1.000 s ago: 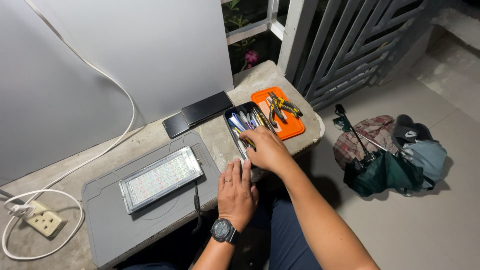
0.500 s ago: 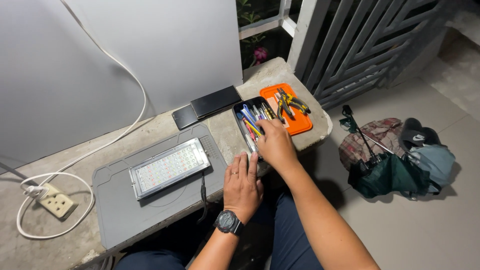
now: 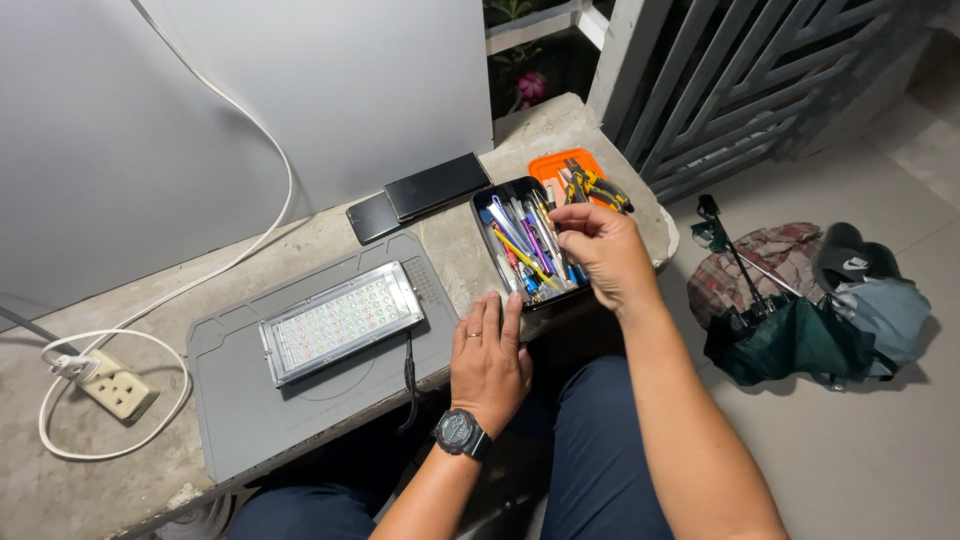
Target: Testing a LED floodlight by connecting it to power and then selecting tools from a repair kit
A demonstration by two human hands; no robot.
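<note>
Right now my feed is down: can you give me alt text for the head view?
The right hand reaches into a black tray of pens and small tools on a concrete ledge, while the left hand, wearing a wristwatch, rests flat beside it. To the left, an LED floodlight panel lies on a grey work mat; an orange tray with pliers sits behind.

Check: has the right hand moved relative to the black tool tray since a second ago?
Yes. The right hand lifted off the black tool tray's near end and shifted toward its right edge, fingers pinched.
</note>
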